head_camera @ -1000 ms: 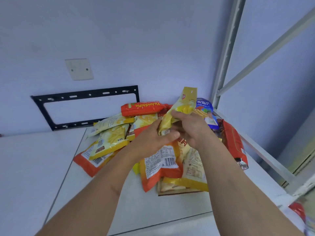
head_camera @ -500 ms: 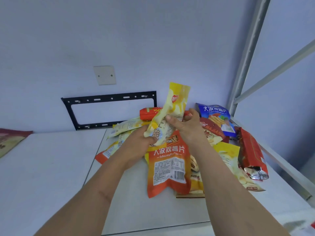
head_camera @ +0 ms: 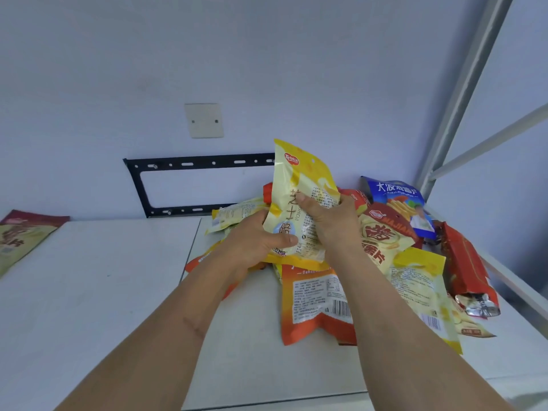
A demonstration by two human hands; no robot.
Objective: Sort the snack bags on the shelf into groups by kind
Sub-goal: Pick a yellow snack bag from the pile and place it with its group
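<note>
A yellow and cream snack bag (head_camera: 302, 185) stands upright above a heap of bags. My left hand (head_camera: 255, 244) grips its lower left side and my right hand (head_camera: 332, 223) pinches its right side, thumb on the front. Under them lie an orange bag (head_camera: 314, 304) back side up, a yellow bag (head_camera: 421, 289), a cream and red bag (head_camera: 382, 232), a blue bag (head_camera: 400, 200) and a red foil bag (head_camera: 465, 268) at the right. More yellow bags (head_camera: 234, 212) poke out behind my left hand.
The white shelf board (head_camera: 98, 292) stretches to the left, where a dark red and green bag (head_camera: 20, 235) lies alone at the far edge. A black metal bracket (head_camera: 184, 164) and a blank plate (head_camera: 204, 120) sit on the back wall. Grey shelf posts (head_camera: 462, 93) rise at right.
Both hands have lifted the yellow bag higher and turned its printed face toward me. The view has swung left, showing the dark red bag on the far left.
</note>
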